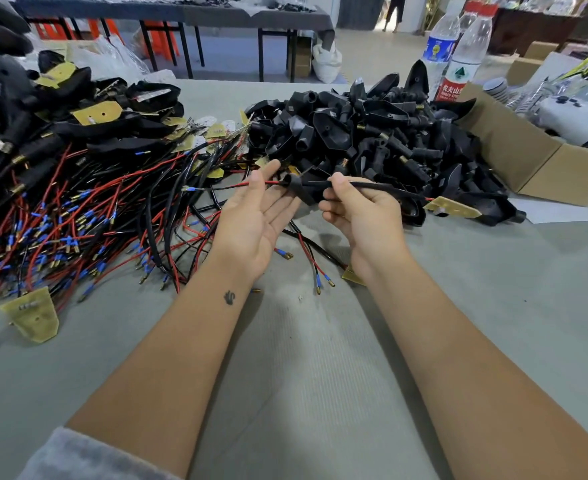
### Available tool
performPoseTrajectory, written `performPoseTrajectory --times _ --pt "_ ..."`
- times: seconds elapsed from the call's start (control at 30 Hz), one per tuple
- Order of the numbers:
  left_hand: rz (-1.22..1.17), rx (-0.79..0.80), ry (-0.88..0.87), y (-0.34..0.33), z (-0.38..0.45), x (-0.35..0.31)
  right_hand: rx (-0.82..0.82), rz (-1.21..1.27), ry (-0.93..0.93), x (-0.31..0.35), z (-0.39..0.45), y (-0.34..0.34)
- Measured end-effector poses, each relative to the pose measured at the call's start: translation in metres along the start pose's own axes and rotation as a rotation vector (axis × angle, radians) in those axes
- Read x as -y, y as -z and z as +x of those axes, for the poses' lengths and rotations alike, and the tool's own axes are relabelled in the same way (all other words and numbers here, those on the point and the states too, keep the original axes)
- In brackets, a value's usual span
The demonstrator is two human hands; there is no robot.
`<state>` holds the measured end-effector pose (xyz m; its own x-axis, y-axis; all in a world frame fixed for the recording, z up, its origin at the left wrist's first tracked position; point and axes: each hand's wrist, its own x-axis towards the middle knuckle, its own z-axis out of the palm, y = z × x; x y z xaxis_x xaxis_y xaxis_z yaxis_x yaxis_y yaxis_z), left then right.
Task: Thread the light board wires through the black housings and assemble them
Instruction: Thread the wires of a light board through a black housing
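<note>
At a grey tabletop (320, 375), a worker feeds a light board's wires (268, 182) through a black housing (303, 188). The right hand (361, 209) pinches the black sleeved wire at the housing's right; the left hand (254, 213) lies palm-up, fingers spread, its fingertips at the red wire leaving the left end. Drawing steadily leftward should seat the board (453, 206), which hangs just right of the hands. Beyond, loose housings (372, 126) are heaped; tangled wires (77, 216) crowd the left, a cardboard box (528, 157) and water bottles (458, 46) the far right.

Head camera – close above the table (320, 393), facing forward and down
</note>
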<state>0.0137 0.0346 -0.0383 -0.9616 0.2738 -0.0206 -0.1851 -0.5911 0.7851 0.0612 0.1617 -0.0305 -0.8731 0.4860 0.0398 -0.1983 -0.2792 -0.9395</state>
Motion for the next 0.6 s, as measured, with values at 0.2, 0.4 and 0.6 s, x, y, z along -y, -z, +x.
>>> performPoseTrajectory --times 0.2,0.4,0.6 --pt "-0.078 -0.022 -0.039 0.0016 0.0031 0.0013 0.001 0.149 -0.061 0.0027 -0.0003 -0.0004" --pt "-0.049 -0.038 0.014 0.0081 0.0065 -0.0028 0.005 0.191 -0.077 0.0041 0.0037 0.004" --pt "0.024 -0.003 0.068 0.0053 0.0047 0.0002 0.029 0.174 -0.105 0.0046 0.0058 0.0055"
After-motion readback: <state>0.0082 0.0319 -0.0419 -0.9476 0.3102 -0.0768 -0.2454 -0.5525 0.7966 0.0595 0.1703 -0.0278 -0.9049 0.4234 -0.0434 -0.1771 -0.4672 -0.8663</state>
